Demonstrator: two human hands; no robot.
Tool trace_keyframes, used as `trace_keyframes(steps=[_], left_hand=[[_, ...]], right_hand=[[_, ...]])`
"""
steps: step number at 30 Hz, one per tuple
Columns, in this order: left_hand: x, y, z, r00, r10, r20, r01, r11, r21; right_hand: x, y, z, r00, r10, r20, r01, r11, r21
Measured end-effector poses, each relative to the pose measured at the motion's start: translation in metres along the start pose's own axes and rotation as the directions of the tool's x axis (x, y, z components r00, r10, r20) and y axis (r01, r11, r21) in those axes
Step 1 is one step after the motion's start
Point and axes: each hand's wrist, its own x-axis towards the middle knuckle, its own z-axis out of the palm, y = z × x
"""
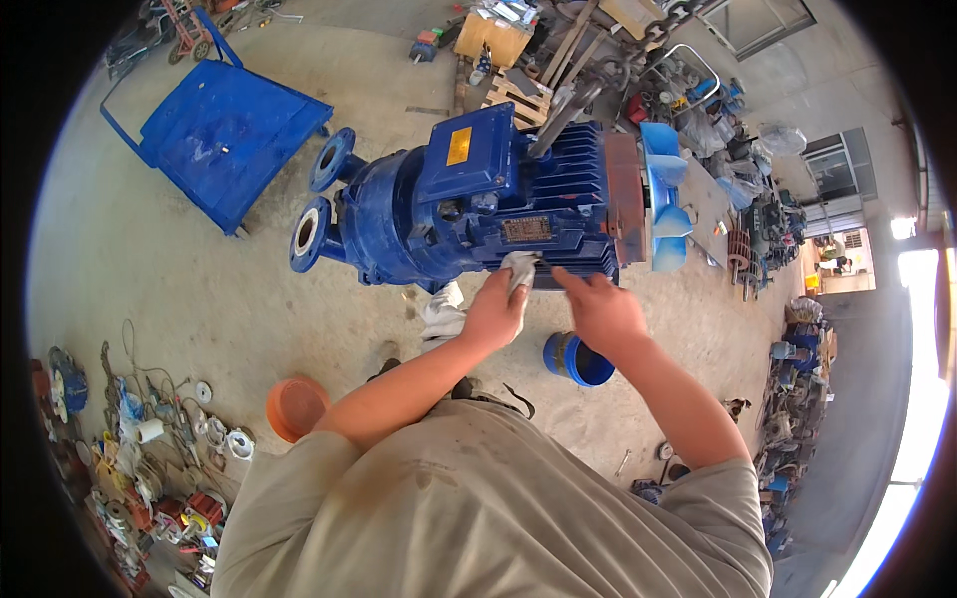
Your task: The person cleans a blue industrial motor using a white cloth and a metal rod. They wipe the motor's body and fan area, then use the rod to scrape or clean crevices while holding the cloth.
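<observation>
A blue electric motor joined to a pump [399, 214] lies sideways in front of me, its two round flanges at the left and pale blue fan blades [666, 194] bare at the right. My left hand [495, 311] is closed round a whitish rag [521, 267], which touches the motor's side just below a small metal nameplate [526, 230]. Close by on the right, my right hand [601, 315] stretches its index finger toward the rag and the lower cooling fins. Its other fingers look curled, partly hidden; no held thing shows there.
A chain [658, 30] runs down to the motor's top. Below stand a blue bucket [579, 359] and a reddish-orange tub [298, 408]. A blue flatbed cart [224, 135] is at far left. Loose parts crowd the lower left and right wall. White cloth [442, 313] shows under the pump.
</observation>
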Motion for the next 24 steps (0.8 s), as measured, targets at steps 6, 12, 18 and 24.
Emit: trace_keyframes(steps=[6,12,18,24], left_hand=[[0.021,0.016,0.017,0.994,0.017,0.105,-0.002,0.989,-0.145],[0.031,-0.038,0.001,0.972,-0.236,-0.019,0.231,0.963,-0.137],[0.043,-0.061,0.016,0.954,-0.299,-0.032,0.279,0.92,-0.277],[0.054,0.007,0.044,0.964,-0.142,0.225,0.21,0.925,-0.316]], right_hand=[[-0.016,0.045,-0.019,0.996,0.081,-0.031,-0.079,0.996,0.035],[0.033,0.003,0.038,0.998,0.006,0.055,-0.009,0.999,0.048],[0.013,0.023,0.035,0.986,0.071,-0.152,-0.056,0.993,0.101],[-0.069,0.063,-0.006,0.852,0.384,-0.356,-0.305,0.917,0.259]])
